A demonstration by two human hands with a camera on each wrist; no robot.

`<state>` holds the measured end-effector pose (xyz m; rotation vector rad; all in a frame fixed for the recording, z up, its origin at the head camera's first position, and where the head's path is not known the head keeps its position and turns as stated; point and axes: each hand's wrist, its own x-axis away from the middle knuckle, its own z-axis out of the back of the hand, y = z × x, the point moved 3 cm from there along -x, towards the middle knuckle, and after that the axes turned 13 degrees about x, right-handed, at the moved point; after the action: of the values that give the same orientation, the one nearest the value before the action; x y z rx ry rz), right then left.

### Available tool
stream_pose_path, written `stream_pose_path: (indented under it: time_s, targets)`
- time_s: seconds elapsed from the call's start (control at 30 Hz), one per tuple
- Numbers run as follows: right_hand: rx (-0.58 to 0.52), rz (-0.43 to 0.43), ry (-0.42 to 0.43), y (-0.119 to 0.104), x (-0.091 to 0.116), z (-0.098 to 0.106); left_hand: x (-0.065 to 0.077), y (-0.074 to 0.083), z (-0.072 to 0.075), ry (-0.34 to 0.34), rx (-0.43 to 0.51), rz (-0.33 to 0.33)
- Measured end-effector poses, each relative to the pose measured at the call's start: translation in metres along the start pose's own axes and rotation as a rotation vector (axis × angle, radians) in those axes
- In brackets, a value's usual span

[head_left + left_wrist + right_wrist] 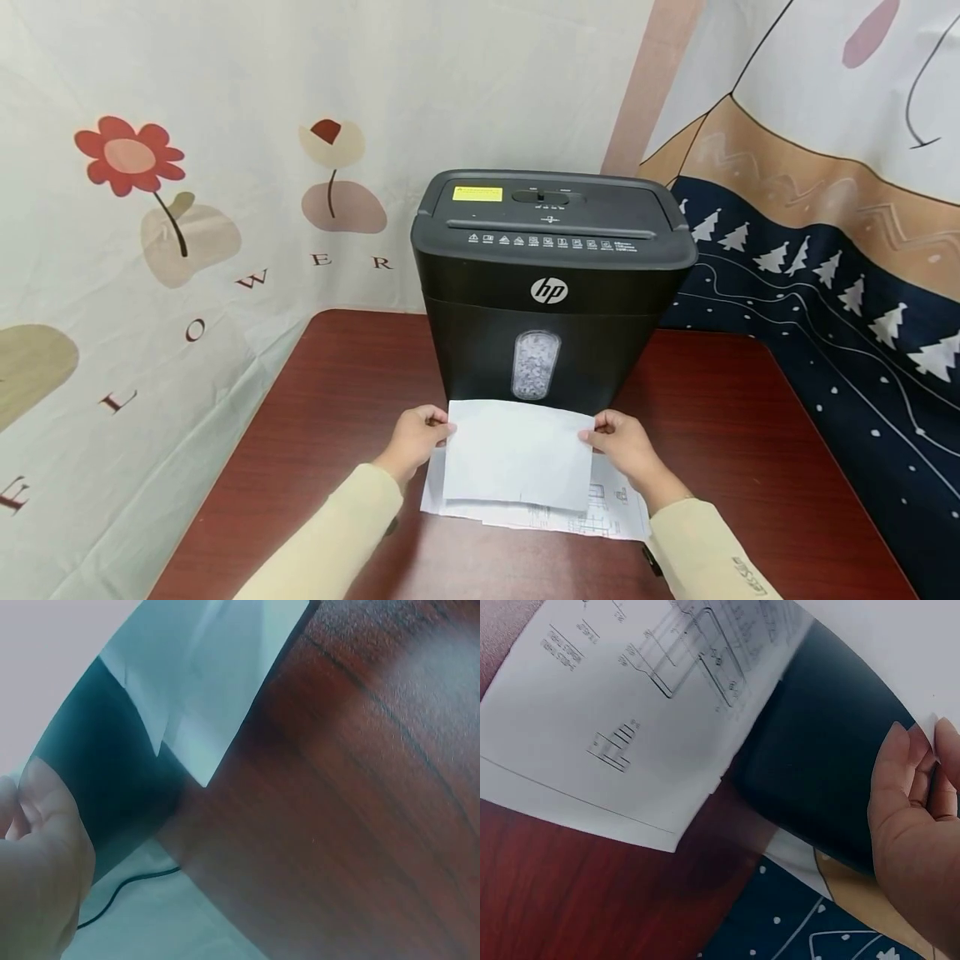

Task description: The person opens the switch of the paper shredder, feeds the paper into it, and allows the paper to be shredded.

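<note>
Pinching opposite edges, the left grip (414,437) and right grip (624,446) hold thin, rectangular paper (517,454). Behind it stands a tapered black shredder (551,318).

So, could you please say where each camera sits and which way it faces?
Head: on the head, facing forward and down at the HP shredder; left hand, right hand, both sleeves show.
Left wrist: on that wrist, facing the held white sheet and reddish-brown table; left hand shows.
Right wrist: on that wrist, facing the printed diagram sheet; right hand shows.
Both wrist views share the white sheet.
</note>
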<state>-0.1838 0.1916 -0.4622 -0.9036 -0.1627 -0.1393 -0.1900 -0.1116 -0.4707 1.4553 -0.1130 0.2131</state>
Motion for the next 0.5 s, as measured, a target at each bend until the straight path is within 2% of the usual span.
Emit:
stream_pose_path:
  time_s: [0.37,0.5]
  targets:
    - [0.067,0.068,0.001,-0.017,0.012,0.017,0.012,0.021,0.009,-0.054,-0.139,-0.185]
    - [0.068,0.1,0.008,-0.022,0.014,0.023,0.015,0.03,0.01,-0.056,-0.154,-0.216]
